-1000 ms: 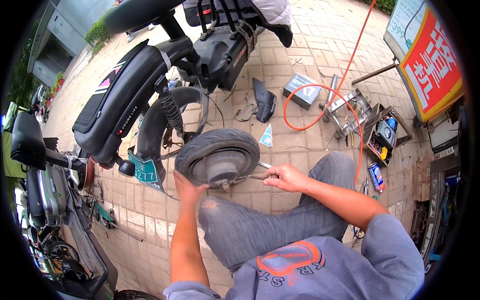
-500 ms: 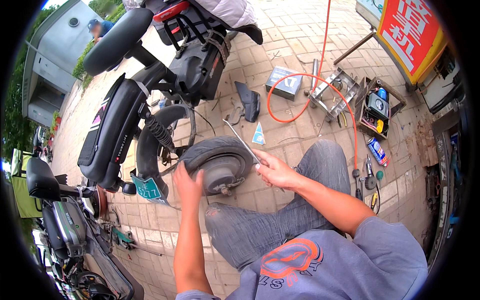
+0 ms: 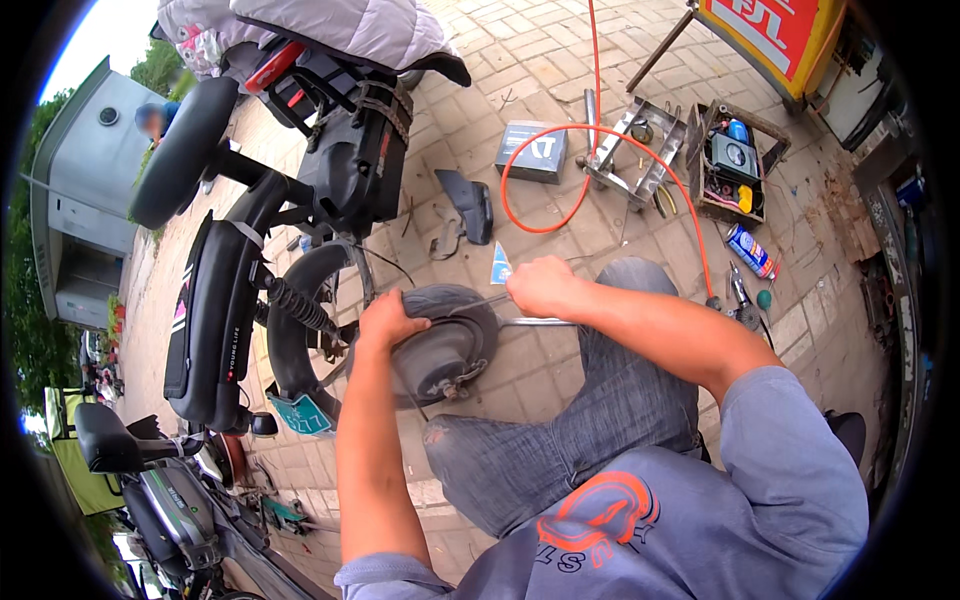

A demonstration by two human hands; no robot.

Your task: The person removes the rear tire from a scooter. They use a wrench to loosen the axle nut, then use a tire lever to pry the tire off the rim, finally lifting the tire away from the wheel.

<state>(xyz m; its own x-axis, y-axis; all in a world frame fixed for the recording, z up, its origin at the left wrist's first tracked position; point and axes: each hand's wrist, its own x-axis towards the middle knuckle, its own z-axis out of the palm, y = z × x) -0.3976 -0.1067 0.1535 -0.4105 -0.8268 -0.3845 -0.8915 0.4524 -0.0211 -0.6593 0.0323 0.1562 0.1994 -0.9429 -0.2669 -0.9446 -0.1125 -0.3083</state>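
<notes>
A scooter wheel with a black tyre (image 3: 447, 294) and a dull grey hub (image 3: 430, 360) lies in front of my knees, its axle end toward me. My left hand (image 3: 388, 320) grips the tyre's upper left side, thumb stretched across the sidewall. Closed in a fist, my right hand (image 3: 540, 287) holds a thin metal tyre lever whose tip reaches the tyre's right edge. Just below that hand, a second silver bar (image 3: 535, 321) runs from the wheel's right side toward my knee. The tips of both tools are hard to make out at the tyre.
A black electric scooter (image 3: 215, 310) stands on the left, its rear fender (image 3: 290, 345) beside the wheel. Beyond the wheel lie a dark plastic part (image 3: 466, 205), a box (image 3: 530, 150), an orange hose (image 3: 505, 190), a metal frame (image 3: 640, 150), a toolbox (image 3: 735, 165) and a spray can (image 3: 752, 252).
My right hand has brought the lever down against the tyre. My left hand has settled on the tyre. A second silver bar now shows beside the wheel, and the view has shifted slightly.
</notes>
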